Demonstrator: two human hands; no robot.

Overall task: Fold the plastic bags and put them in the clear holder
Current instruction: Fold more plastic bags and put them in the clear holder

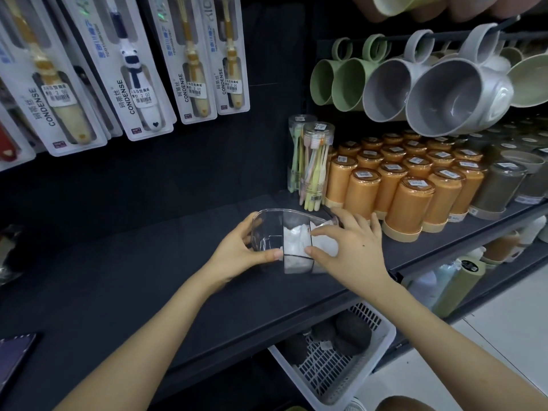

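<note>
A clear holder (271, 223) with dividers stands on the dark shelf (133, 262). My left hand (237, 250) grips its left end, thumb across the front wall and fingers behind. White folded plastic bags (293, 241) fill the middle compartment. My right hand (353, 244) covers the right end of the holder, fingers curled on a white bag (327, 244) in the right compartment. The left compartment looks empty.
Orange lidded cups (412, 197) crowd the shelf just right of the holder. Two clear tubes of toothbrushes (314, 164) stand behind it. Packaged toothbrushes (133, 69) hang above left, mugs (439, 96) above right. A white basket (341, 366) sits below. A dark phone (14, 357) lies at far left.
</note>
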